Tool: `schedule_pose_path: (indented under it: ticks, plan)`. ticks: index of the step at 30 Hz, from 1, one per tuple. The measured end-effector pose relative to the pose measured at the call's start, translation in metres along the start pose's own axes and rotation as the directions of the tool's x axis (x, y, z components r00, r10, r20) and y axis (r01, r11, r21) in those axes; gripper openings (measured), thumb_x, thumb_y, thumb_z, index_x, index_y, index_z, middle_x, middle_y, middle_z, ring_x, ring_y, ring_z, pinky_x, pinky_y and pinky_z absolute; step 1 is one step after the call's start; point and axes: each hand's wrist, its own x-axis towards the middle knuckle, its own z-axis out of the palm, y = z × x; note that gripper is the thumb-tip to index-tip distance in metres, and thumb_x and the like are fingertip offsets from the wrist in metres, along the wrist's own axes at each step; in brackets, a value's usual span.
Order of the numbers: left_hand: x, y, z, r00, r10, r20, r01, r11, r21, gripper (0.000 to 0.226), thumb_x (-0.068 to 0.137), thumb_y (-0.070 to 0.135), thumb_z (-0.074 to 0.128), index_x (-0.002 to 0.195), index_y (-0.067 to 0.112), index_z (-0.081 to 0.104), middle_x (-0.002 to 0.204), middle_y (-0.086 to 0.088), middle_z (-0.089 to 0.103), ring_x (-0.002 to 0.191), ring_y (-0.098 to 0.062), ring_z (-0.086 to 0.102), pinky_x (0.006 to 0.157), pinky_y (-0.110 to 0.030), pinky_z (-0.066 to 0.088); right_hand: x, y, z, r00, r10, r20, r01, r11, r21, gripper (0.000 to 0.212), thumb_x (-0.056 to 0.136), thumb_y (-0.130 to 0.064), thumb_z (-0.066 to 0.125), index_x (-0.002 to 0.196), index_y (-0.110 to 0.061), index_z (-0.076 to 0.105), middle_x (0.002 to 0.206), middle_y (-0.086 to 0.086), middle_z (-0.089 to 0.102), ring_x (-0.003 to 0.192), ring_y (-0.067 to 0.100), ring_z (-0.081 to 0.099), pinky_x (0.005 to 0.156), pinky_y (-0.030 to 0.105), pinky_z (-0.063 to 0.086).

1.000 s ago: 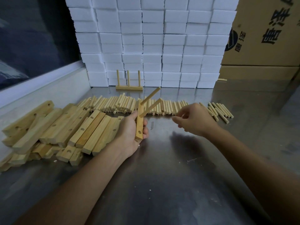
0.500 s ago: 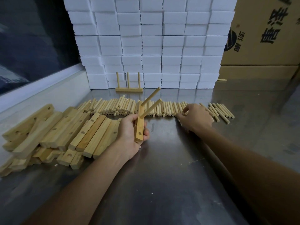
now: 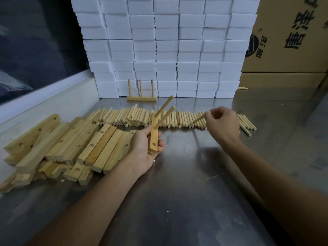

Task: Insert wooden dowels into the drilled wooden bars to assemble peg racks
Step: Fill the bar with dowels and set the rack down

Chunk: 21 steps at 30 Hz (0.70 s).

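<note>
Left hand grips bar upright over bench, two dowels seated, lowest hole empty. Right hand pinches third dowel. Advice: line dowel square with hole, steady bar, press straight.

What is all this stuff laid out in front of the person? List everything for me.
Drilled bar: one, tan, in the left hand, two dowels fitted, one hole empty.
Loose dowel: one, pale, pinched by the right hand.
Dowel row: many, pale, across the table.
Bar pile: many, tan, left.
Finished rack: one, three pegs, by the foam.
Foam blocks: many, white, stacked behind.
Cartons: brown, right rear.
Table: grey metal.
Left hand; right hand.
</note>
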Motion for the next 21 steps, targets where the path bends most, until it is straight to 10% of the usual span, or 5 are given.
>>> schedule_pose_path:
  ticks: [7,13,21]
  plan:
    - [-0.002,0.001,0.001,1.000,-0.022,-0.017,0.023,1.000,0.009,0.026,0.104,0.025,0.043,0.101,0.002,0.056,0.068,-0.005,0.052,0.042,-0.013,0.046,0.036,-0.021,0.035,-0.024,-0.016,-0.015,0.993,-0.019,0.119,-0.027,0.927,0.373,0.008,0.094,-0.013,0.058,0.088,-0.009,0.055,0.086,0.005,0.076,0.086,0.021,0.073,0.081,0.046,0.059]
    - [-0.003,0.001,0.002,1.000,-0.004,-0.023,0.005,1.000,0.029,0.027,0.104,0.025,0.044,0.095,0.004,0.057,0.066,-0.004,0.052,0.042,-0.012,0.044,0.036,-0.022,0.034,-0.046,-0.029,-0.012,0.947,-0.257,0.194,0.181,0.924,0.336,0.019,0.103,-0.028,0.050,0.105,-0.013,0.061,0.069,0.001,0.057,0.055,0.012,0.053,0.050,0.030,0.046]
    - [-0.007,0.001,0.004,0.999,0.018,-0.033,-0.016,0.999,0.051,0.029,0.103,0.026,0.045,0.087,0.006,0.058,0.064,-0.003,0.050,0.042,-0.012,0.042,0.036,-0.021,0.032,-0.065,-0.035,-0.005,0.870,-0.366,0.331,0.318,0.929,0.192,0.017,0.097,-0.018,0.062,0.095,-0.011,0.077,0.070,-0.001,0.068,0.062,0.014,0.060,0.058,0.029,0.050]
